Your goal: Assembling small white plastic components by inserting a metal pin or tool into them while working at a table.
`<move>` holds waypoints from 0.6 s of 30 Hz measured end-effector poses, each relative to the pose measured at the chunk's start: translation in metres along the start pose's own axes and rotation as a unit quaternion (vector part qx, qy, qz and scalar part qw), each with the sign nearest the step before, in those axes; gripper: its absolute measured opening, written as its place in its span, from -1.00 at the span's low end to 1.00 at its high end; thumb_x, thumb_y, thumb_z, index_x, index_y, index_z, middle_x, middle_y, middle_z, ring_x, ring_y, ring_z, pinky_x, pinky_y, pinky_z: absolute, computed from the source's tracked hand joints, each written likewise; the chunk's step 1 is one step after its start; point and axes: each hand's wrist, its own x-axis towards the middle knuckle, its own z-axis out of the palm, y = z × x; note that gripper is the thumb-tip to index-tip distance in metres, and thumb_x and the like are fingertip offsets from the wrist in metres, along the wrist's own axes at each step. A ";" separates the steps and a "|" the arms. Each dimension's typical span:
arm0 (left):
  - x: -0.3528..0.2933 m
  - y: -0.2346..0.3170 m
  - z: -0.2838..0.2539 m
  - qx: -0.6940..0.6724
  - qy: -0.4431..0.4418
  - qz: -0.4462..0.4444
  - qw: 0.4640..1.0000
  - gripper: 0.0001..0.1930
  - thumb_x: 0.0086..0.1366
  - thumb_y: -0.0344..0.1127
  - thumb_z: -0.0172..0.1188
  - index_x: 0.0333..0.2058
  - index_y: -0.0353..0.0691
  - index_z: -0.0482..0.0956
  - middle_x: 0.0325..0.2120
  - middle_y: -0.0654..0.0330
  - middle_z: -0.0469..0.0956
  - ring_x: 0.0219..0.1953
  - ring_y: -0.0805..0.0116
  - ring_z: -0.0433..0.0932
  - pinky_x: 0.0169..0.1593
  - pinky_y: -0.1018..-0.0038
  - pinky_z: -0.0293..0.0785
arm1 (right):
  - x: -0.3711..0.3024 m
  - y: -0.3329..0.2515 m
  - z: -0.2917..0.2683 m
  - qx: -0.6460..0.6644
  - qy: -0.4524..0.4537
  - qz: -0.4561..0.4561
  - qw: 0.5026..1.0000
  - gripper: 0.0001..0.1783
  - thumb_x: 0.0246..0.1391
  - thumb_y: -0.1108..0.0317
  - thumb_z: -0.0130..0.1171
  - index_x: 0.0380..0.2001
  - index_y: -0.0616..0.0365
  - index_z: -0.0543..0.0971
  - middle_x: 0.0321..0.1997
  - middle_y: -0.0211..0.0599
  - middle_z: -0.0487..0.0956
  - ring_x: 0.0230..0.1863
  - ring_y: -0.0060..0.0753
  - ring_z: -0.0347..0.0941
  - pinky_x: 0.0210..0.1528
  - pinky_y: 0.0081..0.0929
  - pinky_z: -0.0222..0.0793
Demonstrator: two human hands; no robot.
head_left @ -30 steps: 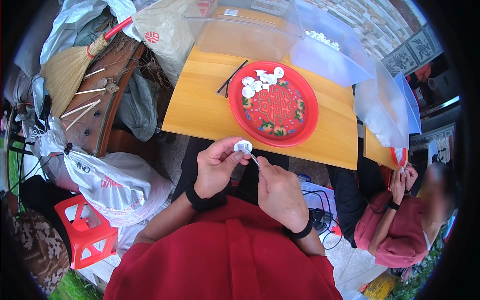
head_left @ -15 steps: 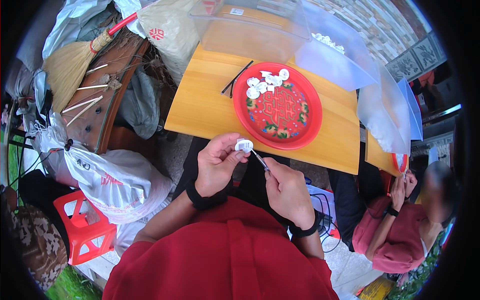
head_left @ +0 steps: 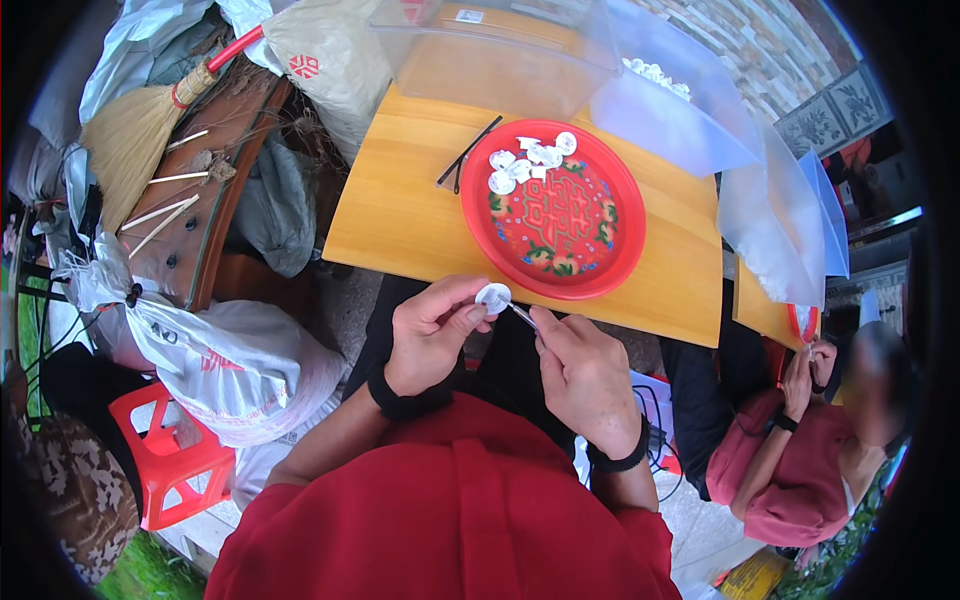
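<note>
Between its thumb and fingers, my left hand [head_left: 432,340] pinches a small round white piece [head_left: 493,297], its face turned up. My right hand [head_left: 590,380] grips a slim pen-shaped tool with a metal shaft [head_left: 521,315]. The tool's tip meets the right edge of the white piece; I cannot make out its shape. Both hands are in front of the table's near edge, above my lap. Just beyond them, a red round tray [head_left: 622,240] with a floral pattern holds several similar white pieces [head_left: 541,156] near its far left side.
Thin black sticks [head_left: 468,152] lie left of the tray on the wooden table [head_left: 390,200]. Clear plastic bins [head_left: 495,60] stand behind. To the left are a broom [head_left: 130,145], a white sack [head_left: 240,360] and a red stool [head_left: 180,465]. Another person [head_left: 780,450] sits at the right.
The white piece has turned slightly in my left hand and sits a little lower. My right hand has shifted slightly to the right, and the tool lies at a flatter angle.
</note>
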 end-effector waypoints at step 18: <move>0.004 0.003 0.007 0.105 -0.036 0.077 0.991 -0.74 0.19 -0.62 0.02 -0.12 -0.41 0.45 -0.17 -0.03 0.45 -0.31 0.34 0.52 -0.26 0.53 0.50 | 0.014 0.016 0.001 0.036 -0.112 -0.030 0.993 -0.88 -0.10 0.48 -0.02 -0.42 0.28 0.42 -0.68 -0.05 0.43 -0.54 0.03 0.43 -0.50 -0.12 0.30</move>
